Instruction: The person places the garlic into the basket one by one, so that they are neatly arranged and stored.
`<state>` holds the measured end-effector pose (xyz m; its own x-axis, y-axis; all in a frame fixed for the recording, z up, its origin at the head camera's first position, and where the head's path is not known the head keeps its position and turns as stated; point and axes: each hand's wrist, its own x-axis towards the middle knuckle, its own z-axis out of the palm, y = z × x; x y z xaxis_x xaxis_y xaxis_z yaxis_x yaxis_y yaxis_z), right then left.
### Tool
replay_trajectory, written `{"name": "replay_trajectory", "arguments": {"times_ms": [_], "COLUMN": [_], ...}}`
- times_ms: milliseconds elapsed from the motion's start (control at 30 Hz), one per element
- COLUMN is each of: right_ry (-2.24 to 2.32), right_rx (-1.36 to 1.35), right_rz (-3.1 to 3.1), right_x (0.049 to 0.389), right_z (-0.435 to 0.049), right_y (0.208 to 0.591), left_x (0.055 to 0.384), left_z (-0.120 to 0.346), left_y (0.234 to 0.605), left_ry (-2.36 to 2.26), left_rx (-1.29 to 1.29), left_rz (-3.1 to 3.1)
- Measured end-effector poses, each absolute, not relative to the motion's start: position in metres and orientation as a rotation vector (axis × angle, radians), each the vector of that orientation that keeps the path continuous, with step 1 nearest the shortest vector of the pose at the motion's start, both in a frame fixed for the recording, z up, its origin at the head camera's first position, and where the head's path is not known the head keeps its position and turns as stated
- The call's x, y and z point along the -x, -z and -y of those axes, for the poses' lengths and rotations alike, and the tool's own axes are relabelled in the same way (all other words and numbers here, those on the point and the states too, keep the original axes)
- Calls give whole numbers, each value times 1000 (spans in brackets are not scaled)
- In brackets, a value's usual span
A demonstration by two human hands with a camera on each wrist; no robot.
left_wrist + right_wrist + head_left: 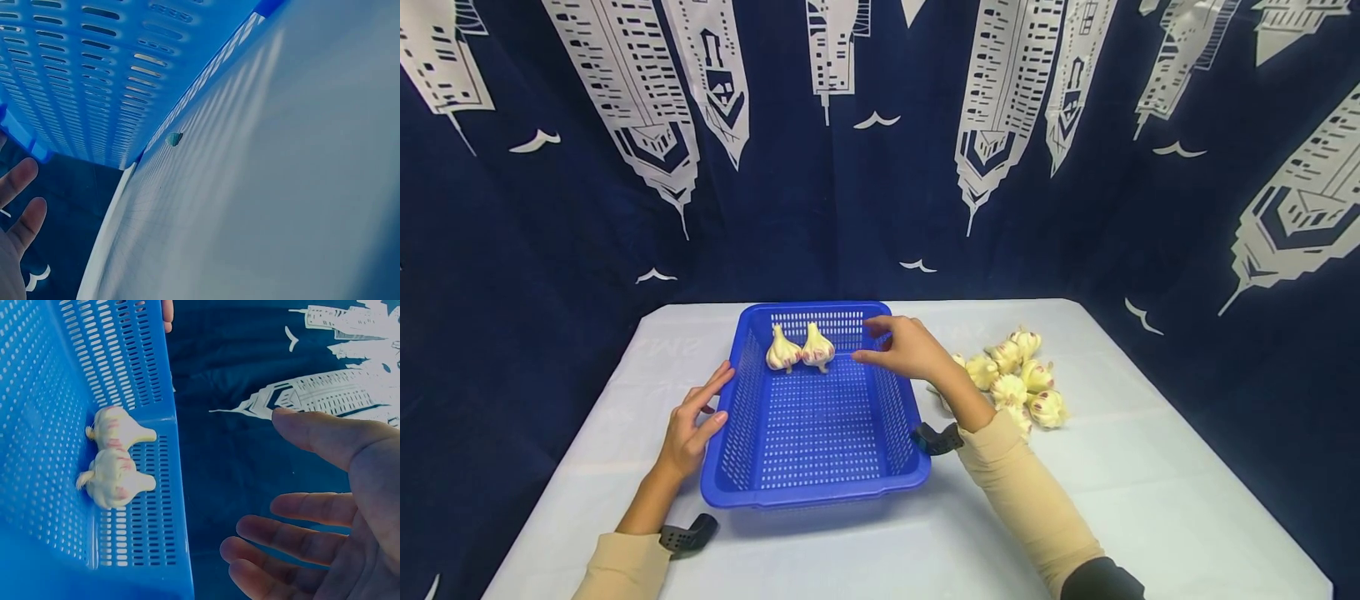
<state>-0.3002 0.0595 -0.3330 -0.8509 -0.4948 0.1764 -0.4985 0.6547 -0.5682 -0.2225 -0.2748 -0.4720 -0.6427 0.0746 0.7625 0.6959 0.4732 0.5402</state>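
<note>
While the bare right hand (910,346) hovers over the basket's 2 o'clock rim, its grip released, two pale garlic bulbs with purple streaks (801,350) sit inside.
The bulbs stand side by side, touching, stems up, at 11 to 12 o'clock within the rectangular blue plastic basket with slotted walls (818,495). The right thumb and fingers are parted around nothing, apart from the bulbs. At 9 o'clock, the bare left hand (688,429) rests its extended fingers against the basket's rim, its grip loose and unclenched. Between 2 and 3 o'clock, a loose pile of cream-and-purple garlic bulbs (1008,390) lies on the white-covered desk (1150,500).
</note>
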Motion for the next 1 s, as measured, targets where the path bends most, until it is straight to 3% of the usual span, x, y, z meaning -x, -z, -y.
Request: {"name": "replay_trajectory", "arguments": {"times_ms": [500, 1000], "right_ry": [-1038, -985], "right_rx": [-818, -687], "right_rz": [2766, 2781], "right_x": [300, 303], "right_z": [-101, -142], "right_y": [342, 376], "left_x": [222, 222], "left_z": [273, 274], "left_y": [473, 471], "left_ry": [1171, 1179], "left_rx": [614, 617], "left_rz": [2050, 2047]}}
